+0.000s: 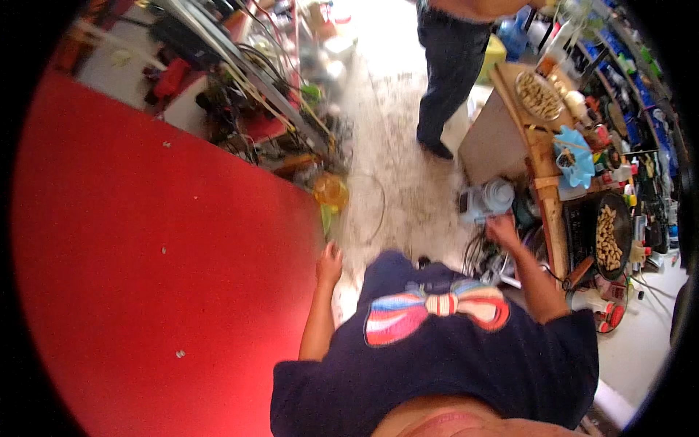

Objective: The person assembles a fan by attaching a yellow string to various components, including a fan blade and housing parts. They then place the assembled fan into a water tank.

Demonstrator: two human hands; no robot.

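Note:
My right hand (501, 229) is closed at the near end of a pale grey-blue appliance (488, 199). The appliance has a round ringed top and a dark patch on its side; the part under my fingers is hidden and blurred. My left hand (330, 264) hangs beside the edge of a red panel (160, 247), fingers loosely bent, with nothing visible in it. Just beyond that hand are a yellow-green strip (326, 218) and an amber see-through round object (331, 191), apart from my fingers.
On the right, a wooden counter (542, 171) holds a plate of peanuts (539, 95), a light-blue scalloped bowl (575, 156) and a black pan (619, 231) with peanuts. Another person's dark-trousered leg (448, 80) stands ahead on the worn floor (393, 167). A cluttered rack (269, 95) is at left.

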